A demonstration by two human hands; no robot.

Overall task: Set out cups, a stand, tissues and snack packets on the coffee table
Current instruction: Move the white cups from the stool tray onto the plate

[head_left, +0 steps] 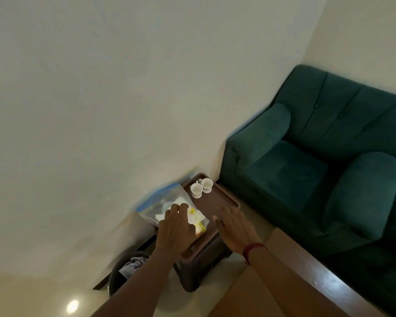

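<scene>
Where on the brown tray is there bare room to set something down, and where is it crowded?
Free: the brown tray's middle and sofa-side strip, bordered by the two white cups at the far end and the right hand nearer. Crowded: the wall side, where the clear plastic bag of packets lies under the left hand.

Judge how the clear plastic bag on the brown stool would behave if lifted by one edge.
The clear plastic bag looks thin and crumpled, so probably floppy and sagging. The loose packets showing through it would likely slide toward the low end. It seems light; the left hand rests flat on it.
</scene>
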